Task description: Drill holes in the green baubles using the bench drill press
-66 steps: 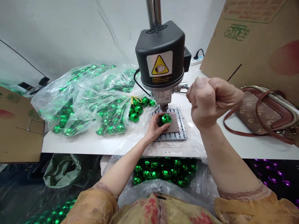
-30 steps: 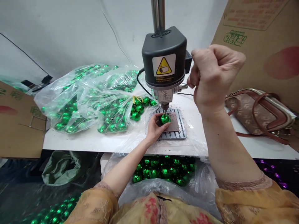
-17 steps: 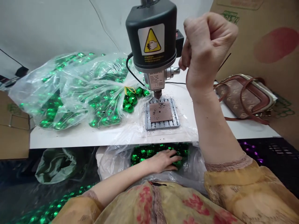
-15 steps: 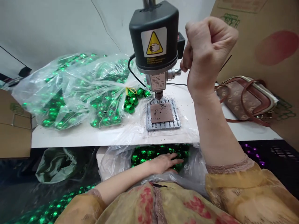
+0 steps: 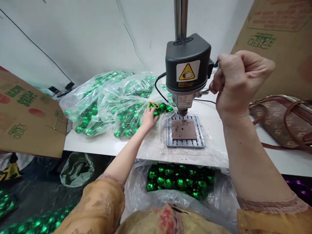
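My left hand reaches to the open mouth of a clear plastic bag of shiny green faceted balls on the white table. Its fingers curl round a green ball beside the yellow tie. My right hand is raised in a fist, gripping the feed lever at the right side of the black drill press head. The bit hangs just above the brown pad on the slotted grey base plate, which carries no ball and is strewn with dark chips.
A second clear bag of green balls hangs open under the table's front edge, above my lap. A brown handbag lies at the right. Cardboard sheets stand at the left and back right. Green balls also lie on the floor.
My left hand took the ball off the base plate, lowered to the bag under the table, then rose to the bag on the table. My right fist lifted with the lever.
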Action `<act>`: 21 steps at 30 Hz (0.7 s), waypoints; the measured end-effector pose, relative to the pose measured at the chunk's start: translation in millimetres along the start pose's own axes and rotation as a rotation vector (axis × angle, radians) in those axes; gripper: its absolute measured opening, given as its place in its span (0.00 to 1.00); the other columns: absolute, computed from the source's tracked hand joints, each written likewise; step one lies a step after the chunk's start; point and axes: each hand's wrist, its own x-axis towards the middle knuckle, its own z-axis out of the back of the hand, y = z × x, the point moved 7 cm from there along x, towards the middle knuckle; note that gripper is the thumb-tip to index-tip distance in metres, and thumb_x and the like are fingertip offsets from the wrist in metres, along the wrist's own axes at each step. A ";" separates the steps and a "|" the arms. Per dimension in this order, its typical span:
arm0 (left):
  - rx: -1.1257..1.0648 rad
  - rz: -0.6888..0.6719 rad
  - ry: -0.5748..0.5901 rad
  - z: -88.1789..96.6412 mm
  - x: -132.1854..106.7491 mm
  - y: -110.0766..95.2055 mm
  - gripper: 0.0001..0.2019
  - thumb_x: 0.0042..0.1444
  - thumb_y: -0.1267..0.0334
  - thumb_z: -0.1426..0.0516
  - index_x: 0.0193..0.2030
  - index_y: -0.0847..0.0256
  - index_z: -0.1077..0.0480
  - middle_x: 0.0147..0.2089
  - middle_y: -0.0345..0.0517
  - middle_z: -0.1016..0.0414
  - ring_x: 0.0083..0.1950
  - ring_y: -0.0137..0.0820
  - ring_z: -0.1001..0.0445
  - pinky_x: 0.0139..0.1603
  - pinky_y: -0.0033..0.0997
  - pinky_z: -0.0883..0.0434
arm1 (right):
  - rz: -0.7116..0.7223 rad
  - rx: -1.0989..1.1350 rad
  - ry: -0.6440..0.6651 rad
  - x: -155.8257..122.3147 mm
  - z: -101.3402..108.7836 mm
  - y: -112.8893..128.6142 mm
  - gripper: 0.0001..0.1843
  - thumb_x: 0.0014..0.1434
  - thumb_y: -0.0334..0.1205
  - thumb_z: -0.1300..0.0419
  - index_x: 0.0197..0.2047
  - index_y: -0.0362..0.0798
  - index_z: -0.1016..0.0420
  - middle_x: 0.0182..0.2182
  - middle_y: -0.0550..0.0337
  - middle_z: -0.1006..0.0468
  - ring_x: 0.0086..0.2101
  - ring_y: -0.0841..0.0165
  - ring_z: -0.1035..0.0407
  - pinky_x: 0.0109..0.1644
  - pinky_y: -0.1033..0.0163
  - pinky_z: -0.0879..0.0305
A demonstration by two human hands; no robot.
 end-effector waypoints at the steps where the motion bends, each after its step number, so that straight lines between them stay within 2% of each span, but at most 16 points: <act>1: 0.049 -0.005 0.084 -9.4 7.8 2.5 0.19 0.46 0.76 0.36 0.46 0.58 0.25 0.48 0.55 0.26 0.57 0.54 0.28 0.60 0.51 0.34 | 0.000 -0.003 -0.004 0.2 0.4 -0.5 0.27 0.53 0.28 0.35 0.12 0.49 0.46 0.08 0.73 0.50 0.11 0.82 0.54 0.14 0.67 0.62; 3: 0.057 -0.009 0.166 -21.9 14.3 3.7 0.20 0.45 0.77 0.36 0.46 0.58 0.24 0.48 0.54 0.26 0.57 0.54 0.29 0.61 0.53 0.36 | -0.006 -0.005 0.003 0.4 0.5 -1.5 0.28 0.53 0.29 0.34 0.12 0.48 0.46 0.08 0.73 0.49 0.11 0.82 0.54 0.14 0.68 0.61; 5: -0.093 -0.008 0.122 -22.0 13.8 0.2 0.21 0.47 0.74 0.36 0.49 0.58 0.26 0.49 0.53 0.26 0.56 0.50 0.28 0.61 0.51 0.35 | -0.010 0.001 0.006 0.3 1.2 -1.6 0.28 0.53 0.27 0.35 0.12 0.48 0.46 0.07 0.73 0.49 0.11 0.82 0.54 0.14 0.67 0.61; 7: -0.409 0.057 0.051 -15.7 7.2 -1.3 0.21 0.51 0.68 0.37 0.54 0.58 0.29 0.49 0.51 0.26 0.51 0.44 0.26 0.56 0.46 0.31 | -0.008 0.001 0.011 -0.4 1.6 -0.3 0.28 0.53 0.25 0.36 0.12 0.47 0.46 0.08 0.73 0.48 0.11 0.83 0.55 0.14 0.67 0.61; 9: -0.807 0.211 0.040 -13.4 -6.1 -0.5 0.22 0.54 0.61 0.39 0.56 0.57 0.33 0.46 0.47 0.25 0.43 0.37 0.25 0.46 0.39 0.27 | -0.014 -0.018 0.019 -1.7 1.4 1.3 0.27 0.54 0.26 0.36 0.12 0.46 0.46 0.08 0.73 0.47 0.11 0.83 0.54 0.15 0.68 0.60; 11: -1.191 0.370 0.112 -17.4 -24.8 -7.2 0.21 0.55 0.56 0.41 0.55 0.57 0.34 0.42 0.45 0.25 0.37 0.33 0.25 0.38 0.33 0.28 | -0.019 -0.049 0.031 -3.3 0.3 2.9 0.27 0.56 0.27 0.36 0.13 0.45 0.46 0.09 0.73 0.46 0.12 0.84 0.53 0.16 0.69 0.58; 14: -1.573 0.522 0.267 -24.7 -53.9 -30.7 0.19 0.56 0.52 0.39 0.51 0.59 0.30 0.42 0.48 0.22 0.36 0.32 0.24 0.36 0.30 0.27 | -0.013 -0.069 0.032 -4.6 -0.8 4.9 0.28 0.57 0.30 0.35 0.13 0.45 0.46 0.10 0.72 0.46 0.13 0.84 0.53 0.18 0.69 0.58; 17: -1.667 0.592 0.355 -32.8 -73.2 -50.1 0.19 0.56 0.51 0.36 0.47 0.62 0.27 0.43 0.51 0.20 0.38 0.33 0.23 0.38 0.31 0.26 | -0.011 -0.061 0.029 -4.1 -0.9 4.1 0.30 0.57 0.38 0.33 0.13 0.47 0.48 0.09 0.72 0.48 0.13 0.82 0.54 0.18 0.67 0.59; 21: -1.608 0.582 0.359 -43.7 -78.7 -60.1 0.16 0.52 0.55 0.33 0.43 0.61 0.28 0.42 0.46 0.20 0.41 0.35 0.21 0.44 0.36 0.24 | -0.013 -0.113 0.057 -2.9 -0.4 1.6 0.33 0.56 0.50 0.33 0.14 0.49 0.50 0.10 0.71 0.49 0.14 0.81 0.55 0.18 0.64 0.57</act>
